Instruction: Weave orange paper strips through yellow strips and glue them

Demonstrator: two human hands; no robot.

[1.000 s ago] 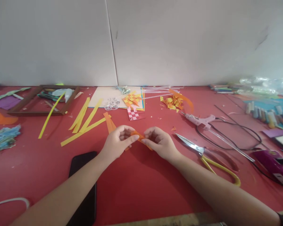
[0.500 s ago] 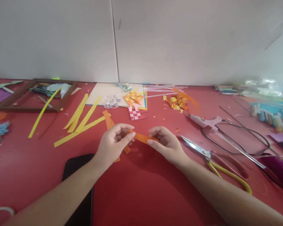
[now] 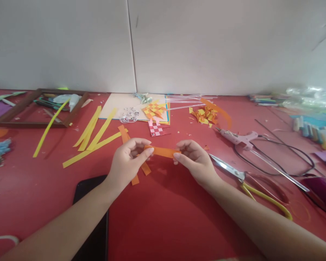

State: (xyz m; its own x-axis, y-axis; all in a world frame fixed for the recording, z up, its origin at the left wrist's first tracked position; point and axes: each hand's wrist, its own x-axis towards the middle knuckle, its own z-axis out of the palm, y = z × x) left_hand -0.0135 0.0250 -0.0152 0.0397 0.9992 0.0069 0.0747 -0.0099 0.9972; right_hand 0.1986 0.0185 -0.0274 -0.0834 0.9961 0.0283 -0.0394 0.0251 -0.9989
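Observation:
Between my two hands an orange paper strip (image 3: 164, 152) is stretched nearly level above the red table. My left hand (image 3: 129, 159) pinches its left end between thumb and fingers. The right end is pinched by my right hand (image 3: 195, 161). Under and beside my left hand lie several orange strips (image 3: 135, 179), partly covered by it. Yellow paper strips (image 3: 91, 128) are spread farther left. Just beyond my hands sits a small pink-and-white checkered paper fish (image 3: 155, 128). Behind it a yellow-and-orange woven paper piece (image 3: 154, 110) rests on a pale sheet (image 3: 108, 105).
Scissors (image 3: 230, 170) and a pink glue gun (image 3: 240, 139) with its cord lie to the right. A black phone (image 3: 91, 217) is under my left forearm. A wooden frame (image 3: 16, 124) stands back left. Paper scraps (image 3: 205, 115) are heaped at the back, near a white wall (image 3: 206, 47).
My right hand has moved slightly outward and up, now gripping the very end of the orange strip. The strip lies flatter and more level. The camera view has shifted a little.

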